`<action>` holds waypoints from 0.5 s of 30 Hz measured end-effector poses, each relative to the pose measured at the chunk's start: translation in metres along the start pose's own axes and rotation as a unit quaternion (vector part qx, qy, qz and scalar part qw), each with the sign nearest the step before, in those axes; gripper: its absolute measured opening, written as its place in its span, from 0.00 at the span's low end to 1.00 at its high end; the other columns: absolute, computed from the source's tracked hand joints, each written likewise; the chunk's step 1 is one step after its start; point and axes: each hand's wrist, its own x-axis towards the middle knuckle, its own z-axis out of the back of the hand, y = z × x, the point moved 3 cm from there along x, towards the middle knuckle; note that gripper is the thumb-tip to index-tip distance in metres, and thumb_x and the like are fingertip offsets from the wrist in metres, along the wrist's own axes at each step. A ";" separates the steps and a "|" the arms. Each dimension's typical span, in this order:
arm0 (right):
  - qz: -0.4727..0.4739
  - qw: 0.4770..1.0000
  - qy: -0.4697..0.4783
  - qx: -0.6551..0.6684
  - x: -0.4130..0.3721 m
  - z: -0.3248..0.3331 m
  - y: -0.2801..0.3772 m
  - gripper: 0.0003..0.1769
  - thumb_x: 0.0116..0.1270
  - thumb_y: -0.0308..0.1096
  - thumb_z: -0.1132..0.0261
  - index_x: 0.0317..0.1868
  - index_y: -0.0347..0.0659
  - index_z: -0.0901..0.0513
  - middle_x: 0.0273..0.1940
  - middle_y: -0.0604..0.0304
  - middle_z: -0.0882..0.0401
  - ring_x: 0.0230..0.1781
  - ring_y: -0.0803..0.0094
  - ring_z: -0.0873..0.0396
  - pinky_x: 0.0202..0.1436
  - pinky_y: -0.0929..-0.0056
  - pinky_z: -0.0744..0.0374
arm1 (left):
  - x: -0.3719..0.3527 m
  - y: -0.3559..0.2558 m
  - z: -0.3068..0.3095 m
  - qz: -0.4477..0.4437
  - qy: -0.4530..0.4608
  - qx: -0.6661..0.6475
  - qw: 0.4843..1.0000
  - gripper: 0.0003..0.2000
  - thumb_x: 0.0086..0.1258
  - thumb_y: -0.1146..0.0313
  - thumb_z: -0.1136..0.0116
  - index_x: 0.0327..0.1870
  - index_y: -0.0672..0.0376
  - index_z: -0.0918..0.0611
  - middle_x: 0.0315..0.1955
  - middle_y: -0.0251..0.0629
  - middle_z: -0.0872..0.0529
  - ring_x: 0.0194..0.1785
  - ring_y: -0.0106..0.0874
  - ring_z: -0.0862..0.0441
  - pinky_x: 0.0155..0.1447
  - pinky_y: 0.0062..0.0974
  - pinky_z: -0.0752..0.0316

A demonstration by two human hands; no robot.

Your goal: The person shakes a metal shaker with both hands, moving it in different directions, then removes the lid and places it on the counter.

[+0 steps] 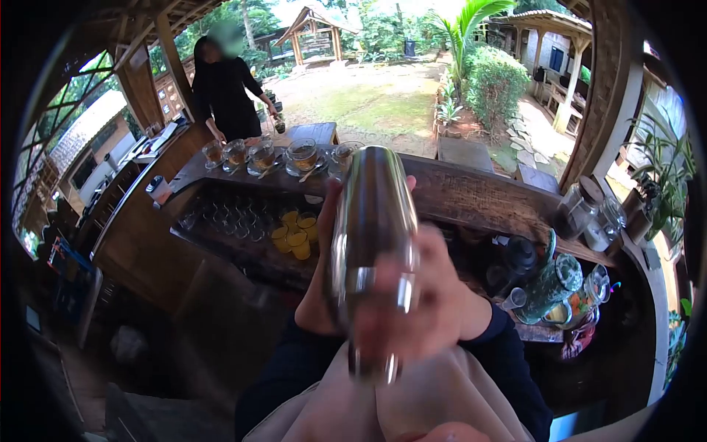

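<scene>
A shiny metal cocktail shaker (375, 214) is held up close to the camera, roughly upright in the middle of the view. My right hand (420, 302) wraps round its lower part from the right, blurred by motion. Behind the shaker's left side, my left hand (321, 283) grips it, mostly hidden by the metal. Beyond stand several glass cups of brown drink on saucers, one of them a cup (303, 156) near the shaker's top. Yellow drinks in glasses (297, 239) stand on the lower shelf to the left of the shaker.
A person (228, 88) in dark clothes stands behind the wooden counter (471, 195) at the left. Empty glasses (232, 221) line the lower shelf. Glass jars (582, 206), a green patterned pitcher (549, 287) and a black lidded vessel (519, 254) are at the right.
</scene>
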 end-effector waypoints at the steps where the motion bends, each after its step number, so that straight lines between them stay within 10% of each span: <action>1: 0.001 1.000 0.000 0.007 -0.002 -0.003 -0.003 0.12 0.56 0.36 0.34 0.42 0.56 0.19 0.49 0.68 0.20 0.55 0.58 0.24 0.60 0.45 0.35 | -0.012 0.008 -0.009 -0.056 0.044 0.021 0.997 0.38 0.67 0.40 0.52 0.71 0.56 0.43 0.67 0.57 0.41 0.63 0.50 0.31 0.59 0.49 0.27; 2: 0.013 1.000 -0.010 0.005 -0.009 -0.006 -0.006 0.11 0.56 0.36 0.35 0.42 0.57 0.20 0.48 0.69 0.21 0.55 0.59 0.23 0.59 0.46 0.34 | 0.009 -0.003 0.000 -0.169 0.308 0.167 0.921 0.41 0.64 0.38 0.48 0.72 0.55 0.45 0.68 0.57 0.41 0.65 0.49 0.33 0.62 0.50 0.30; 5: 0.045 0.998 -0.044 -0.010 -0.026 -0.016 -0.015 0.11 0.57 0.36 0.35 0.41 0.60 0.22 0.48 0.73 0.22 0.54 0.63 0.22 0.56 0.49 0.30 | -0.018 -0.004 0.015 -0.056 0.057 0.048 0.996 0.42 0.64 0.38 0.49 0.72 0.57 0.44 0.66 0.56 0.37 0.63 0.49 0.30 0.59 0.48 0.26; 8: -0.348 0.937 -0.029 0.033 -0.039 -0.028 -0.074 0.20 0.47 0.35 0.31 0.44 0.45 0.20 0.51 0.51 0.23 0.52 0.54 0.25 0.56 0.51 0.30 | -0.015 -0.028 0.096 -0.236 -0.207 0.110 0.943 0.28 0.70 0.47 0.55 0.58 0.64 0.28 0.47 0.47 0.20 0.46 0.38 0.19 0.51 0.40 0.21; 10: -0.380 0.923 -0.044 0.046 -0.027 -0.019 -0.070 0.21 0.48 0.36 0.31 0.46 0.47 0.19 0.52 0.51 0.24 0.53 0.56 0.24 0.59 0.52 0.31 | -0.006 -0.031 0.069 -0.202 -0.240 0.054 0.948 0.26 0.70 0.50 0.55 0.57 0.65 0.27 0.47 0.48 0.19 0.46 0.38 0.18 0.50 0.39 0.21; 12: -0.180 0.981 0.077 0.011 0.000 -0.005 -0.036 0.17 0.53 0.36 0.32 0.45 0.50 0.19 0.52 0.57 0.24 0.54 0.60 0.24 0.63 0.51 0.34 | -0.008 -0.023 0.048 -0.031 -0.154 0.035 0.987 0.27 0.71 0.49 0.56 0.58 0.67 0.28 0.48 0.48 0.20 0.48 0.38 0.19 0.51 0.40 0.21; 15: 0.009 0.998 0.052 0.018 -0.006 -0.012 -0.001 0.13 0.56 0.35 0.35 0.44 0.53 0.19 0.51 0.65 0.22 0.54 0.62 0.23 0.62 0.49 0.34 | -0.004 -0.004 -0.004 -0.099 0.088 0.093 0.987 0.34 0.68 0.42 0.52 0.68 0.56 0.38 0.58 0.50 0.28 0.61 0.48 0.28 0.56 0.44 0.23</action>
